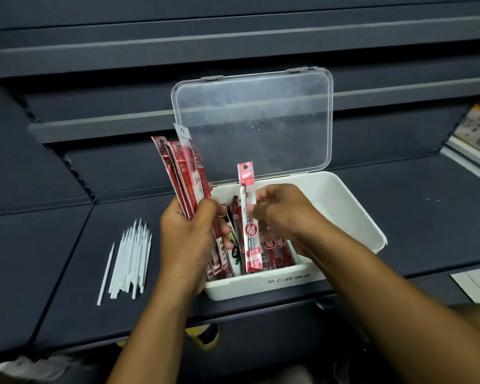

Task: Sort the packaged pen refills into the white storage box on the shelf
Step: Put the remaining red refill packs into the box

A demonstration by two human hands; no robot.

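**Standing refill packets in the box**

The white box point(344, 206) sits on the dark shelf point(427, 217), lid point(252, 120) up; the left hand point(189, 234) grips a fan of red packets point(183, 173); the right hand point(277, 209) pinches one packet point(250, 234) upright over those inside; best lowered straight, beside its matching kind.

Dim, even overhead light; the clear lid point(252, 120) carries a hazy glare. Shelf point(399, 203) edges bow from wide-angle distortion, and the whole picture is slightly soft.
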